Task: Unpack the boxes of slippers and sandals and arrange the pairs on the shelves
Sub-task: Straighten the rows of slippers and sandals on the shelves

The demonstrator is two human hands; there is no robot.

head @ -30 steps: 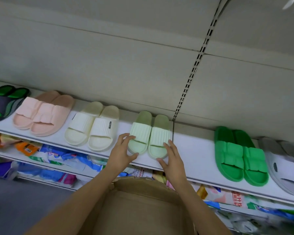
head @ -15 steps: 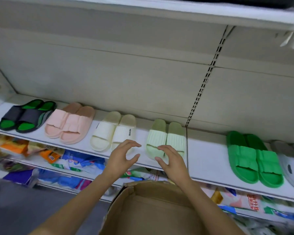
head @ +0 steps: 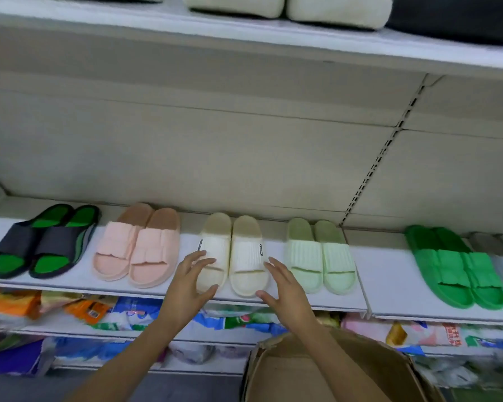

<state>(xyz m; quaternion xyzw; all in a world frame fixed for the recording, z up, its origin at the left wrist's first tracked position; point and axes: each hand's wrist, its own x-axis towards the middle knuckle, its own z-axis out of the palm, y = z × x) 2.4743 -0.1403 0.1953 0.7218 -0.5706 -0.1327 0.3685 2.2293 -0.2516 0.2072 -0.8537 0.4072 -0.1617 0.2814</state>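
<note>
On the shelf (head: 273, 298), both hands flank the cream slippers (head: 233, 253). Left hand (head: 188, 285) at 9 o'clock, right hand (head: 285, 288) at 3. Each grip spread open, holding nothing.

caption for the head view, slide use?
Both hands, left and right, open around the cream slippers on the shelf.

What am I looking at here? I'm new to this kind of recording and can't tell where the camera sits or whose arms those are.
There is no machine: a person wears one camera on their head, looking forward and down, so the bare arms are their own. The left hand and right hand are open, on either side of a cream ribbed foam slipper pair on the white shelf; neither clearly grips anything. Alongside sit a black-and-green pair, a pink pair, a pale green pair and a bright green pair. An open brown cardboard box is below the arms.
</note>
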